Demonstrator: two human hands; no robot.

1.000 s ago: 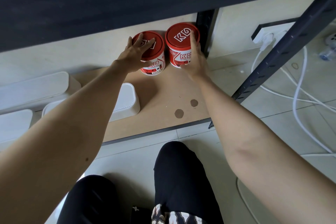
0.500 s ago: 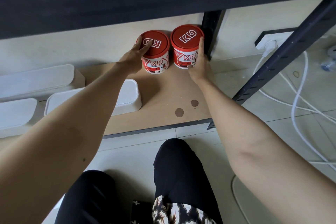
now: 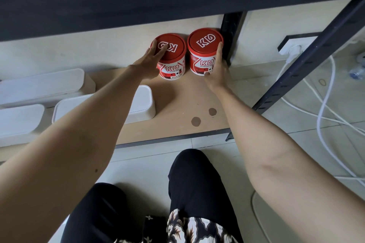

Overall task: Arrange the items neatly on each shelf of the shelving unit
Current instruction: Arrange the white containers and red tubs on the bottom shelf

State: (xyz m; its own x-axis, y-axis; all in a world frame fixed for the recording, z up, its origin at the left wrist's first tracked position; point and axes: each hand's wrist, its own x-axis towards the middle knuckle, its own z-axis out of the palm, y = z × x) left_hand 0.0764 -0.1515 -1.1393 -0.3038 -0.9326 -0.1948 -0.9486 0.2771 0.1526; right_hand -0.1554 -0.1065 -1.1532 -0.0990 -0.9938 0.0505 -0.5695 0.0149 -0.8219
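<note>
Two round white paint tubs with red lids marked "KD" stood side by side, almost touching, at the back right of the bottom shelf [image 3: 177, 104], a light brown board in a dark metal frame. The left tub [image 3: 171, 59] had its lid lettering upside down to the camera; the right tub [image 3: 204, 50] stood just beside the dark perforated rear upright [image 3: 230, 35]. The left hand [image 3: 147, 65] lay against the left tub's near left side, its straight fingers [image 3: 160, 52] spread up over the lid's edge, a flat grip rather than a clasp. The right hand [image 3: 217, 73] pressed along the right tub's right side, fingers straight and pointing up to the lid rim, thumb hidden. Three long white rounded boxes [image 3: 144, 102] lay on the shelf's left part, the nearest partly behind the left forearm. Two round dark stains [image 3: 203, 117] marked the board near its front edge. White cables [image 3: 324, 116] trailed over the tiled floor to the right.
</note>
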